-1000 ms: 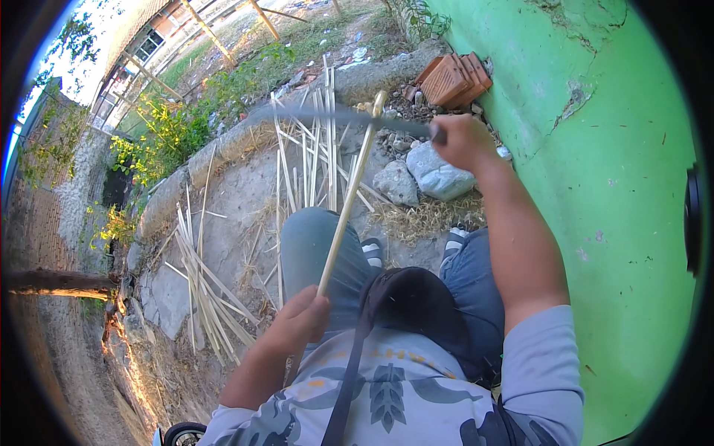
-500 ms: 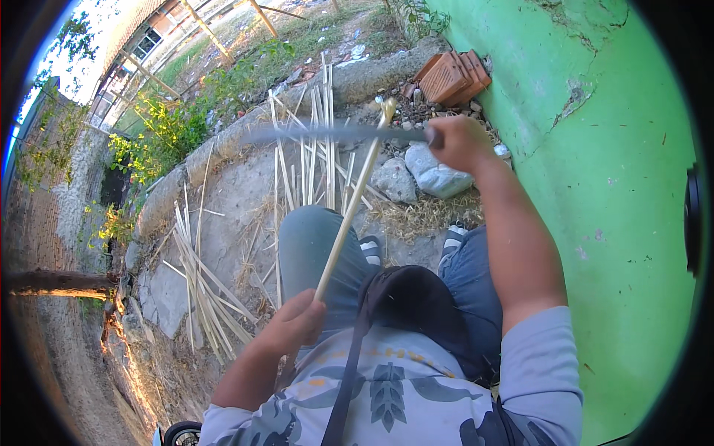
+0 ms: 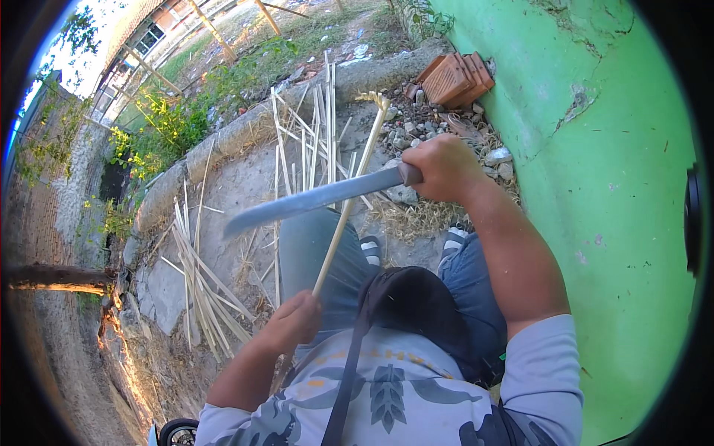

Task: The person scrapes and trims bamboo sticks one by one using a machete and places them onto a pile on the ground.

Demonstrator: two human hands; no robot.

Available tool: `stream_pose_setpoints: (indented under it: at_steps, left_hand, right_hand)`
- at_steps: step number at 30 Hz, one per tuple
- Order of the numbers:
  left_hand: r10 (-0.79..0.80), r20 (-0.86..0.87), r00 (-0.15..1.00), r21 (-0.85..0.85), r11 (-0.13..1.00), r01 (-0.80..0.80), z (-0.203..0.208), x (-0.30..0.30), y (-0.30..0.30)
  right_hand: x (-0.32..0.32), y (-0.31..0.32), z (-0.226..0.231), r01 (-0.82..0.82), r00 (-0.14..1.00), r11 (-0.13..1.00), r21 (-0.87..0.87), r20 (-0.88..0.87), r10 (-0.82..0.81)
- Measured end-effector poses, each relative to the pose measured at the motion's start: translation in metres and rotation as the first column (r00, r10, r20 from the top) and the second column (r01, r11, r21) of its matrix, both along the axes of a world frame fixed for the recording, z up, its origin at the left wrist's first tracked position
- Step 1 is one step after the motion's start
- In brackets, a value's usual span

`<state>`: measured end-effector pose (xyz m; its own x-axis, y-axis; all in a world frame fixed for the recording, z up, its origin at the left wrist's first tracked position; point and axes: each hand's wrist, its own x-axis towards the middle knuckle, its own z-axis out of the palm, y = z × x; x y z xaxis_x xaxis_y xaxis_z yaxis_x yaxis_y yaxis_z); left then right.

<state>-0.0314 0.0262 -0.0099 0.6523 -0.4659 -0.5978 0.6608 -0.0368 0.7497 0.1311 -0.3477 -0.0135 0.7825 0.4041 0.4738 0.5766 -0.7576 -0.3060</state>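
Note:
My right hand [image 3: 446, 167] is closed round the brown handle of a machete [image 3: 316, 198]. Its long grey blade points left and crosses over a pale bamboo stick [image 3: 365, 158]; I cannot tell whether they touch. The stick's lower end is in the closed fingers of my left hand [image 3: 296, 323], low in front of my body. From there it slants up and away to the right, and its far tip is frayed with thin curled shavings. Pale split strips [image 3: 318, 145] lie on the ground beyond my knees, and another loose pile of strips [image 3: 202, 293] lies to the left.
A green wall [image 3: 610, 223] runs along my right. Stacked orange tiles [image 3: 451, 82], stones [image 3: 497, 156] and rubble lie by its foot. A low curb [image 3: 223, 149] curves round the far side. A black bag [image 3: 413, 297] rests on my lap.
The machete has come nearer to me, down along the stick, and its tip now angles lower to the left. My left hand and the stick have hardly moved.

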Motion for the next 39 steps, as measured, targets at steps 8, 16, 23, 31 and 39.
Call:
stream_pose_setpoints:
  at_steps: [8, 16, 23, 31, 39]
  left_hand:
    - [-0.067, 0.083, 0.994, 0.145, 0.988, 0.055, 0.011, -0.009, 0.019]
    - [0.137, 0.175, 0.975, 0.252, 0.951, -0.178, -0.006, 0.002, 0.032]
    - [0.317, 0.397, 0.861, 0.339, 0.822, -0.459, -0.051, 0.018, 0.092]
    - [-0.152, 0.774, 0.615, 0.633, 0.211, -0.744, -0.055, 0.043, 0.198]
    - [-0.472, 0.556, 0.684, 0.644, -0.276, -0.714, 0.007, 0.166, 0.37]
  right_hand:
    - [0.025, -0.061, -0.007, 0.712, 0.695, 0.699, 0.071, -0.215, -0.686]
    - [0.026, -0.064, -0.009, 0.594, 0.802, 0.738, 0.319, -0.303, -0.515]
    - [0.028, -0.098, -0.029, 0.577, 0.809, 0.759, 0.3, -0.334, -0.483]
    - [0.031, -0.085, -0.025, 0.66, 0.73, 0.681, 0.318, -0.486, -0.48]
    - [0.026, -0.084, -0.026, 0.691, 0.694, 0.644, 0.328, -0.552, -0.462]
